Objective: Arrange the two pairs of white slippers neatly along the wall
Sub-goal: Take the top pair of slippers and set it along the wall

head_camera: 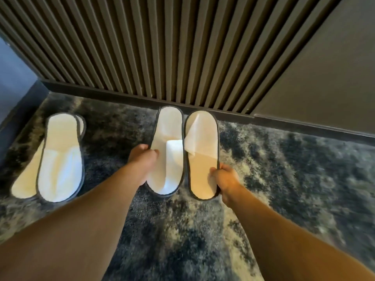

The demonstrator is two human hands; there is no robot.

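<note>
On the floor by the wall: a dark and pale shaggy rug (284, 179) covers the ground.
Wall: a brown wall (162, 47) with many thin up-and-down ribs, and a dark strip along its bottom.
Arms: two bare arms reach forward from the bottom edge.
Left pair of slippers (58, 157): two white slippers with dark edges, one lying partly on top of the other, on the rug, far to the left, a bit away from the wall.
Middle slipper (168, 151): white, flat on the rug, its far end almost at the wall's dark strip.
Right slipper (203, 155): white, just beside the middle one, side by side, pointing at the wall too.
Left hand (142, 157): fingers pinch the left side of the middle slipper.
Right hand (225, 179): fingers closed on the right edge of the right slipper, near its close end.
</note>
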